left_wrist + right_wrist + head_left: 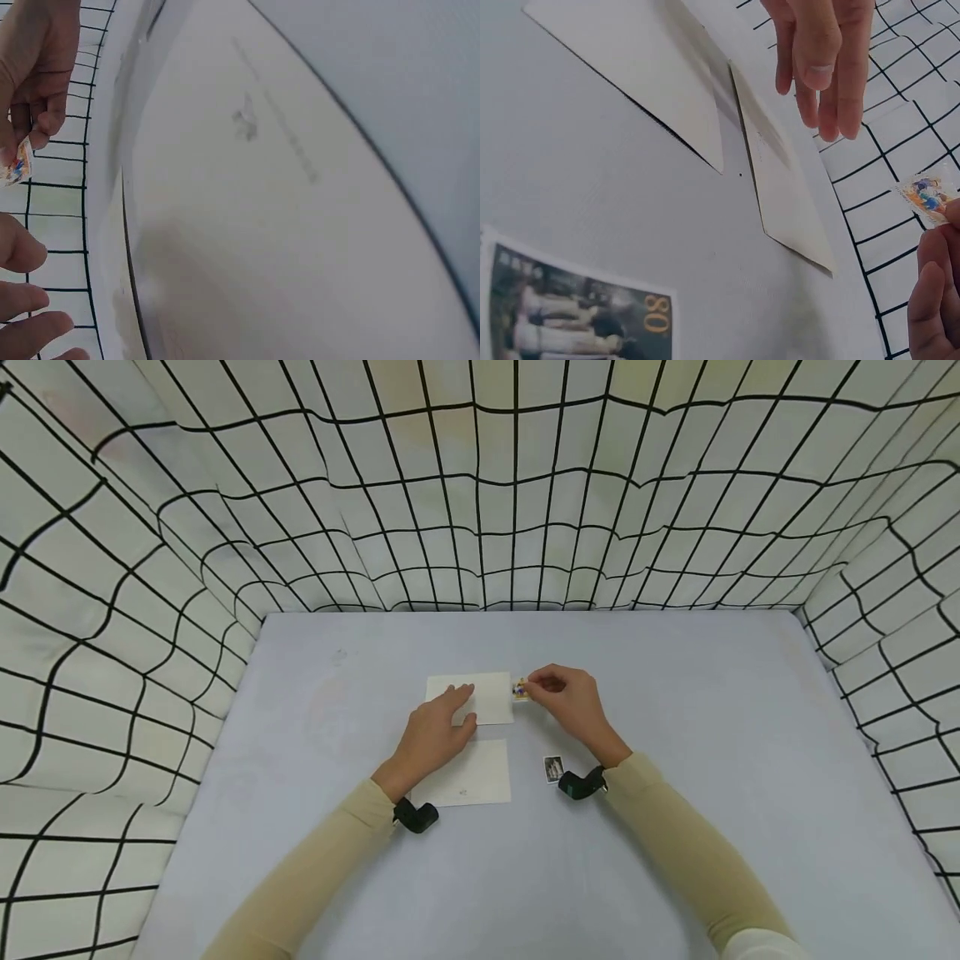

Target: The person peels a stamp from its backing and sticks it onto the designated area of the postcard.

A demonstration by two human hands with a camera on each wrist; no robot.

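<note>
Between thumb and fingertips, my right hand (573, 702) pinches a small colourful postage stamp (928, 196) with perforated edges. In the head view that stamp overlaps the table just off the right edge of the far cream envelope (493, 700). My left hand (437, 728) hovers over the same envelope's left part, fingers loosely extended and holding nothing. Closer to me lies the near envelope (483, 774), its left part hidden under the left wrist; a faint grey mark shows on it. A dark stamp (577, 315) printed with an orange 80 lies face up below the right hand.
A pale tabletop (675, 693) carries the envelopes and the loose stamp. White walls with black netting (517, 510) stand along its back and both sides. Each wrist wears a dark camera, the right one (581, 785) close beside the dark stamp.
</note>
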